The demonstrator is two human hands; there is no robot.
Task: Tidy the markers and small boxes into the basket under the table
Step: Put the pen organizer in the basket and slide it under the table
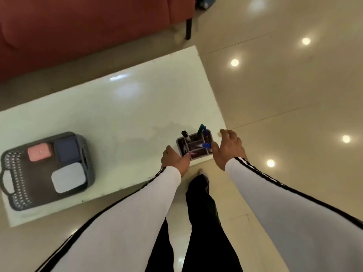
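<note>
A small grey marker holder (pixel 196 149) with several compartments stands at the near right corner of the white table (pixel 117 107). A black marker (pixel 185 135), a green marker (pixel 200 128) and a blue-capped marker (pixel 206 145) stick out of it. My left hand (pixel 173 160) is curled on the holder's near left corner. My right hand (pixel 228 148) is beside its right wall, fingers spread and thumb close to the wall. A grey perforated basket (pixel 17 185) sits on the table's left end, holding a pink box (pixel 39 154), a dark blue box (pixel 66 150) and a white box (pixel 68 177).
A red sofa (pixel 78 26) runs along the far side of the table, one black leg at its right end. Glossy beige floor tiles (pixel 284 85) spread to the right. My own dark-trousered leg (pixel 200 213) stands against the table's near edge.
</note>
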